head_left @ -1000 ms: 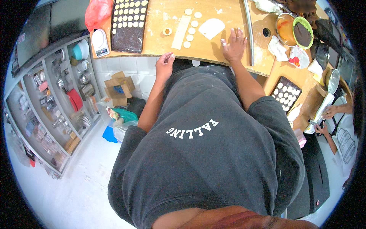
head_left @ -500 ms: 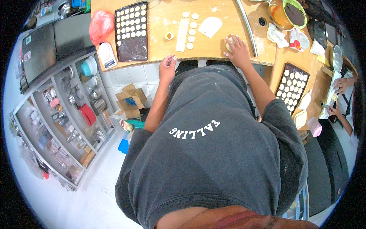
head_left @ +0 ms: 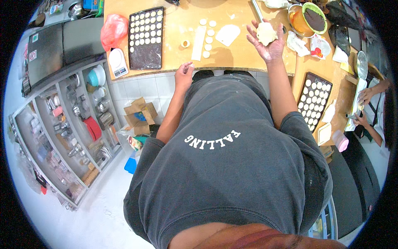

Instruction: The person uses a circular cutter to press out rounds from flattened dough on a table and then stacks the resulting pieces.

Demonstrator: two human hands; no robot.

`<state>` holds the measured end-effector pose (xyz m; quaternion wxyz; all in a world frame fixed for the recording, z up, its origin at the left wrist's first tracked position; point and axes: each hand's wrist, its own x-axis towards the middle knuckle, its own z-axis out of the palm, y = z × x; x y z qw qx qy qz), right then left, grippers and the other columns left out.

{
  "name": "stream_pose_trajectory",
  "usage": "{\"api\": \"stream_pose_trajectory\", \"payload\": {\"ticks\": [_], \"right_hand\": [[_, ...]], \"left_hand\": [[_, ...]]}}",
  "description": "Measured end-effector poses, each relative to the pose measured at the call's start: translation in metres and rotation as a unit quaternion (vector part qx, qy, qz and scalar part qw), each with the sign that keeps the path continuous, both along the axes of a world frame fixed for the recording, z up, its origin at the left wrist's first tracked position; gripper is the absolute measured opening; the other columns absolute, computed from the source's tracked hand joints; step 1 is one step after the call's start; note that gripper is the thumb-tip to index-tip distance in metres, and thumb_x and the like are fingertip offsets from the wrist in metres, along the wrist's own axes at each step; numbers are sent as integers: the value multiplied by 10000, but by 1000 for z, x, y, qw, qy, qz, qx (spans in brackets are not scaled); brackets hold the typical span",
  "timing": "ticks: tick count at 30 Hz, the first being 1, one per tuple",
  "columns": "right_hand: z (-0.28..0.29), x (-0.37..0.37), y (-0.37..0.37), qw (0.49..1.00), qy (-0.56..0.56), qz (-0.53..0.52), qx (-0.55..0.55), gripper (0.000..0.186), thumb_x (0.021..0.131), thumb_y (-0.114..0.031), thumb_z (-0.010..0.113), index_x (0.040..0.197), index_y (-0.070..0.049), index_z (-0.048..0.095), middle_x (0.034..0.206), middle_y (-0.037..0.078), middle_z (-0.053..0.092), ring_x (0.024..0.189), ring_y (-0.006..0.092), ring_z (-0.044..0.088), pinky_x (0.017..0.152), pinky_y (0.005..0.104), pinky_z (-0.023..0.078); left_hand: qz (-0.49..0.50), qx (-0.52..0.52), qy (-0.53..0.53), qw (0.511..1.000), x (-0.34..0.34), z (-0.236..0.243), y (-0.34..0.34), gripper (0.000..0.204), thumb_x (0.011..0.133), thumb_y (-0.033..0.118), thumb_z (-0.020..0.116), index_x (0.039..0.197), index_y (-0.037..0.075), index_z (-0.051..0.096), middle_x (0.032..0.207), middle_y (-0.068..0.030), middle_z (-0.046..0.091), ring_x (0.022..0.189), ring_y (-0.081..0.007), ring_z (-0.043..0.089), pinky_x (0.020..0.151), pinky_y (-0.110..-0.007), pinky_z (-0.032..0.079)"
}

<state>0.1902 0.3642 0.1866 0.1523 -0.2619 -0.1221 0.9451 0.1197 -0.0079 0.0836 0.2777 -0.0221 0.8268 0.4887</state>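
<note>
On the palm of my right hand (head_left: 271, 52), which is turned up with fingers spread, rests a pale lump of dough (head_left: 266, 34). My left hand (head_left: 184, 74) is closed at the table's front edge, its fingertips whitish; whatever they pinch is too small to make out. Between the hands lie a pale flat strip (head_left: 199, 43), several small dough discs (head_left: 208, 40) and a white dough scraper (head_left: 228, 35). A small ring-shaped cutter (head_left: 185, 43) sits left of the strip. Farther left is a dark baking tray (head_left: 145, 61), partly covered with rows of discs.
A white scale (head_left: 117, 62) and a pink plastic bag (head_left: 115, 31) flank the tray. At right are a metal bar (head_left: 257, 10), a green-rimmed bowl (head_left: 314, 18) and a second tray of discs (head_left: 307, 108). Another person's hands (head_left: 365, 96) work at far right.
My right hand has lifted off the table and turned palm up, carrying the dough lump that it was covering. My left hand has barely moved.
</note>
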Motion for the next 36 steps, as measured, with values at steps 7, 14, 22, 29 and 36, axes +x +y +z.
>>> {"api": "stream_pose_trajectory", "payload": {"ticks": [7, 14, 22, 29, 36], "right_hand": [[-10, -9, 46, 989, 93, 75, 83, 228, 998, -132, 637, 1201, -113, 537, 998, 99, 609, 668, 103, 462, 459, 185, 348], [-10, -4, 16, 954, -151, 94, 241, 220, 992, -261, 704, 985, -157, 510, 616, -70, 447, 472, 52, 397, 403, 221, 296], [-3, 20, -9, 953, -40, 226, 197, 458, 1046, -359, 597, 1413, -107, 490, 1015, 101, 610, 786, 150, 565, 635, 255, 509], [7, 15, -14, 974, 133, 173, 57, 484, 987, -208, 631, 1440, -145, 473, 1306, 185, 562, 1170, 347, 629, 819, 376, 647], [14, 3, -10, 974, 171, 149, -23, 210, 974, -148, 615, 1180, -118, 587, 960, 114, 583, 695, 140, 527, 465, 224, 377]], "left_hand": [[12, 30, 20, 999, -5, 1, 12, 299, 993, 197, 674, 1237, 24, 690, 1053, -94, 727, 948, -142, 665, 861, -298, 532], [39, 38, 27, 998, -3, -12, 7, 313, 990, 224, 684, 1223, 15, 693, 1058, -113, 731, 970, -150, 673, 866, -305, 533], [40, 23, 30, 998, -2, -38, 10, 329, 986, 199, 677, 1240, -9, 683, 1111, -121, 737, 992, -160, 686, 895, -300, 527], [12, -17, 52, 998, 3, -27, 22, 345, 947, 255, 702, 1186, 6, 719, 1080, -162, 753, 970, -203, 707, 870, -342, 541], [19, 0, 44, 999, 6, -24, 7, 341, 951, 255, 697, 1180, 4, 720, 1075, -166, 754, 949, -197, 713, 853, -332, 545]]}}
